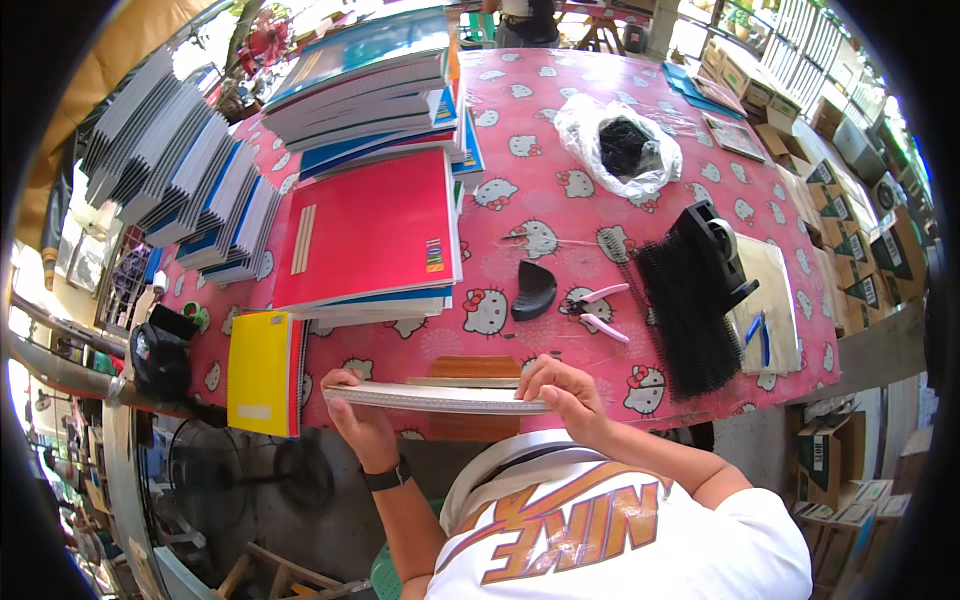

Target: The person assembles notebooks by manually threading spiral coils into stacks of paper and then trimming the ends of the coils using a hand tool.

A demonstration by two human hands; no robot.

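My left hand (365, 425) and my right hand (570, 398) grip the two ends of an unbound notebook (435, 398). It is held edge-up near the table's front edge, with a row of small punched holes along its near side. My fingers curl over it at both ends; its cover is hidden. Just beyond it, a brown wooden block (475, 367) lies on the table. Farther right are pink-handled pliers (605, 323), a black half-round piece (534, 290) and a bundle of black spiral binding coils (690, 310).
On the left stand tall notebook stacks, one topped by a red notebook (375, 230), plus a yellow notebook (262, 370) at the edge. A plastic bag (620, 150) with black contents sits far back. A tape dispenser (722, 250) and blue cutter (760, 338) lie right.
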